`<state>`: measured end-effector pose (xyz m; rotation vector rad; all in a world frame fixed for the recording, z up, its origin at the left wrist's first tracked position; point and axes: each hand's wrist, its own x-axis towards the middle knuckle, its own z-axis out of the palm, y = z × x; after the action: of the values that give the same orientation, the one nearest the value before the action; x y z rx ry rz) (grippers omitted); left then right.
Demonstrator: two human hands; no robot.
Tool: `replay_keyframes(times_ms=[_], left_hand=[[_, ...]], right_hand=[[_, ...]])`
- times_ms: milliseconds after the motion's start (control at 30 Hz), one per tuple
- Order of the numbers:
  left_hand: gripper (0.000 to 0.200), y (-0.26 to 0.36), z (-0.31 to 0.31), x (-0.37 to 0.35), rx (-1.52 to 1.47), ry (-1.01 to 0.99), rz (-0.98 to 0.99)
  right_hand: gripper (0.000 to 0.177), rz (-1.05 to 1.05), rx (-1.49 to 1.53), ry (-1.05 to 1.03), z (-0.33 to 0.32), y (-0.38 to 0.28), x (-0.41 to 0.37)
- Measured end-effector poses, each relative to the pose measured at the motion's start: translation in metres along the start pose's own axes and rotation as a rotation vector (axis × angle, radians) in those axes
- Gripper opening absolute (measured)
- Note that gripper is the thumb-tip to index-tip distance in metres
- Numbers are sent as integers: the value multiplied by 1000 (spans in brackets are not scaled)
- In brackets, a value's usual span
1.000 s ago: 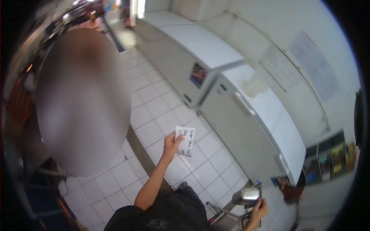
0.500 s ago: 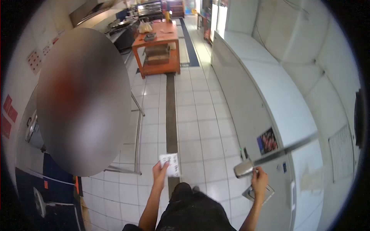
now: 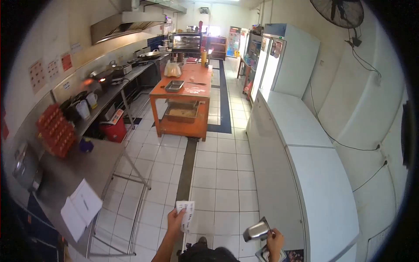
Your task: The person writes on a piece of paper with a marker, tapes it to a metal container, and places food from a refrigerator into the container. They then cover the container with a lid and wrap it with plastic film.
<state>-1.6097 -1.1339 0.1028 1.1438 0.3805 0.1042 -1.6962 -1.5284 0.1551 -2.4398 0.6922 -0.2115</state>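
Note:
My left hand (image 3: 174, 222) is closed on a white slip of paper (image 3: 187, 215) with dark writing, low in the centre of the view. Lower right, my right hand (image 3: 275, 241) grips the handle of a shiny metal cup (image 3: 256, 230), which is tilted on its side. A flat square metal item (image 3: 264, 253) shows just below the cup, partly hidden by my right hand; I cannot make out whether that hand touches it.
White chest freezers (image 3: 321, 174) line the right side. A metal table (image 3: 104, 153) with an open notebook (image 3: 83, 209) and stacked red egg trays (image 3: 56, 130) stands left. An orange table (image 3: 183, 129) stands ahead on the tiled floor.
The view has lifted and moved along the room, showing more of the far end. Both hands now appear lower, still with the paper and the cup. The blurred patch at the left is gone.

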Motion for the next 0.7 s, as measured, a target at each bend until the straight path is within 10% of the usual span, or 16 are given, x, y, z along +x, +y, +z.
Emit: replay_keyframes(times_ms=[400, 700], left_hand=[[21, 10, 339, 432, -137, -344, -45], [21, 54, 432, 707, -212, -107, 76]], right_hand=[[26, 244, -220, 73, 120, 20, 376], [17, -182, -151, 135, 196, -216, 804]])
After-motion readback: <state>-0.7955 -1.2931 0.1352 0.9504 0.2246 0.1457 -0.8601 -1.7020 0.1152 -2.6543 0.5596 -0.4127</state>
